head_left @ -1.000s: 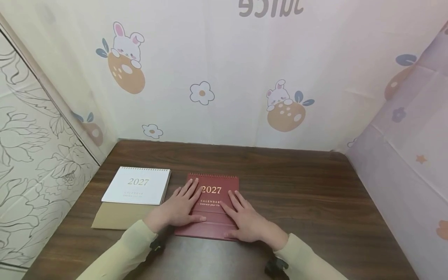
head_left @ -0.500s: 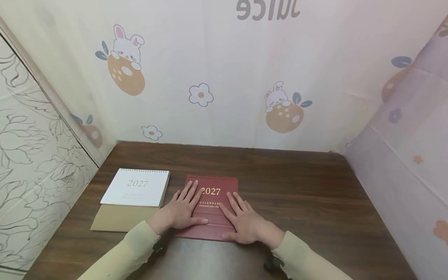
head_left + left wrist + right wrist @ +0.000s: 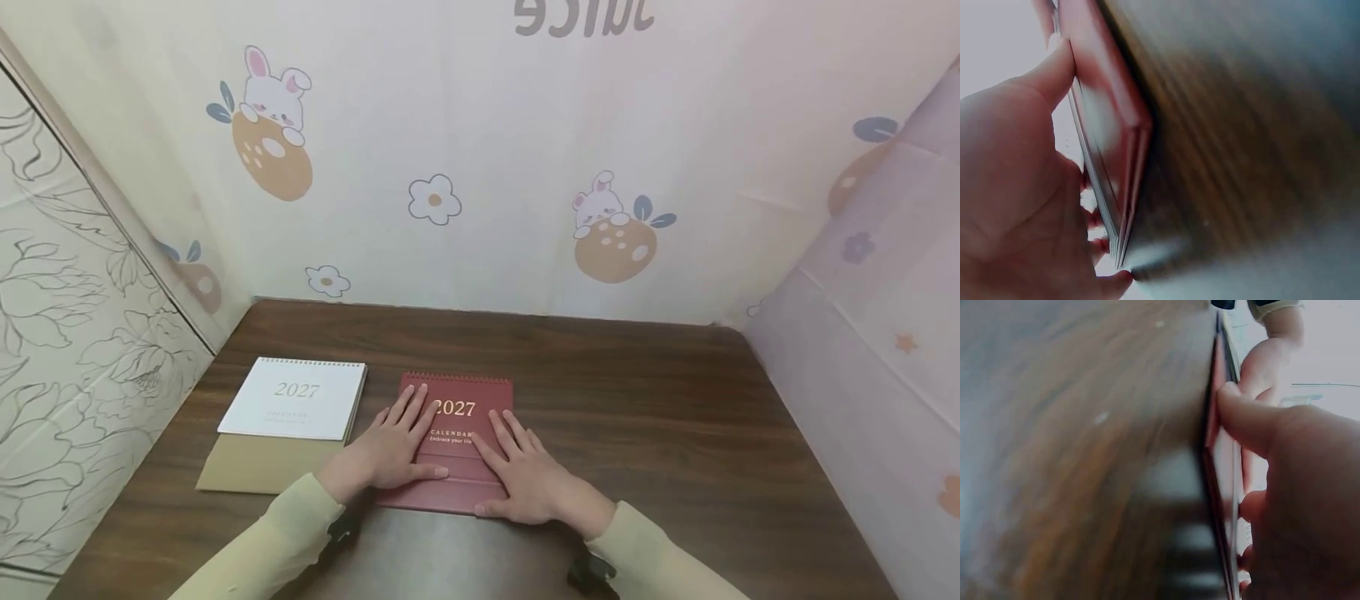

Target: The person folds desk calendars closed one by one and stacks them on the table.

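Note:
A dark red 2027 desk calendar (image 3: 454,387) lies flat on the wooden table, its spiral binding at the far edge. My left hand (image 3: 386,450) rests on its left side with the fingers straight and spread. On the right side lies my right hand (image 3: 532,483), fingers also straight, thumb near the front edge. In the left wrist view the red calendar's (image 3: 1107,112) layered corner shows beside the left thumb. The right wrist view shows the right thumb touching the red cover (image 3: 1214,419) close to its edge.
A white 2027 calendar (image 3: 288,408) on a tan base (image 3: 258,467) stands left of the red one, close to my left forearm. Behind the dark wooden table (image 3: 637,392) hangs a curtain (image 3: 502,167) printed with rabbits and flowers; patterned cloth also flanks both sides.
Both hands stay on the red calendar almost unmoved. The whole head view shifts slightly down and back up.

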{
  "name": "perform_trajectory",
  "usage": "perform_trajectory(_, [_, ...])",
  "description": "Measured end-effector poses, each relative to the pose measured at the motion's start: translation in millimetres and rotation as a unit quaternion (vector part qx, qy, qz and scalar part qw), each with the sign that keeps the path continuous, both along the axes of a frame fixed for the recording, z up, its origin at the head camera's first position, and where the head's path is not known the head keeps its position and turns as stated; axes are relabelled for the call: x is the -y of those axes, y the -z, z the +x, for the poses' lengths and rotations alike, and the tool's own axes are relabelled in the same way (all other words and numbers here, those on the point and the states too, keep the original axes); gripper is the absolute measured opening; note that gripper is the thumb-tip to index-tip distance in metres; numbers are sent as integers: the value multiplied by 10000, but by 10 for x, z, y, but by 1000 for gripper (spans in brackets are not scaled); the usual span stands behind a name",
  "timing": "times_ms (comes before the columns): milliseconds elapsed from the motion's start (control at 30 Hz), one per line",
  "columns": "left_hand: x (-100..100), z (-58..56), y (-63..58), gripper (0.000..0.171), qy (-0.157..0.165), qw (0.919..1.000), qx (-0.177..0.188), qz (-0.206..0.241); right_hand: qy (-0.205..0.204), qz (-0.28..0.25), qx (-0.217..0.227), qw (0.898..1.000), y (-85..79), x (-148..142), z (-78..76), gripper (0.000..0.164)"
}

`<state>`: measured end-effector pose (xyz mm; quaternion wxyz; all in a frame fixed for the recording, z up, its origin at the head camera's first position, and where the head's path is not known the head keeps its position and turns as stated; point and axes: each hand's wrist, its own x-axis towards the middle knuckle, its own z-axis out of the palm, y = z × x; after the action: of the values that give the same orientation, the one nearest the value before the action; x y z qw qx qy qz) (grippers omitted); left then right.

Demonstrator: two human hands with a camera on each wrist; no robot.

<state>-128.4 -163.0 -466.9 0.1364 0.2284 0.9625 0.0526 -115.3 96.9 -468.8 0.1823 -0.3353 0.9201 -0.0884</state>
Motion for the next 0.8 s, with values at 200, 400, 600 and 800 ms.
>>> perform_trajectory(200, [0, -39, -2, 96, -30, 9984, -556, 87, 55, -371, -151, 9992, -18, 0, -42, 80])
perform_trajectory(400, [9, -101, -35, 88, -271, 9964, -697, 390, 382, -1012, -449, 9931, -52, -33, -126, 56])
perform_trajectory(600, [52, -132, -26, 80, -635, 9904, -806, 924, 883, -1617, -447, 9819, -87, -128, -167, 42])
perform_trajectory(800, [122, -191, -54, 70, -1231, 9784, -862, 1421, 1265, -2261, -512, 9645, -119, -229, -204, 25])
